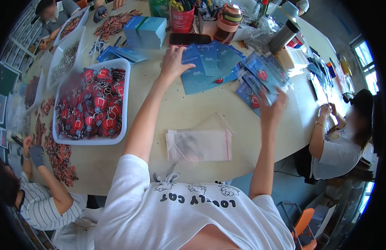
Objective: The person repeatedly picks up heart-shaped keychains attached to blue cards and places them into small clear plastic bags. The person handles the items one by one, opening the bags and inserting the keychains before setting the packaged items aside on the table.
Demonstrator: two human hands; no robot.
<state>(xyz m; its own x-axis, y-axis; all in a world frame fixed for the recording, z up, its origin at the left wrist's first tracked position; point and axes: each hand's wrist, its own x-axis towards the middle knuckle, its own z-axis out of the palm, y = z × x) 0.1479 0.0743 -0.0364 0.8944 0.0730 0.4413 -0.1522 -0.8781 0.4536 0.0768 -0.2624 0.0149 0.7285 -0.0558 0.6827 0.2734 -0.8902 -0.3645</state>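
Observation:
My left hand is at the left edge of several blue printed cards spread on the table. Its thumb stretches over a card's corner, apart from the fingers. My right hand is blurred by motion at a pile of blue cards in clear bags, some with a red keychain showing. Whether its fingers grip one of these packets, I cannot make out. In front of me lies a stack of clear plastic bags. To the left, a white bin is heaped with red keychains on metal rings.
At the back stand a blue card stack, a phone, a red pen cup, a brown bottle and a dark thermos. Small reddish parts lie far left. Co-workers sit left and right.

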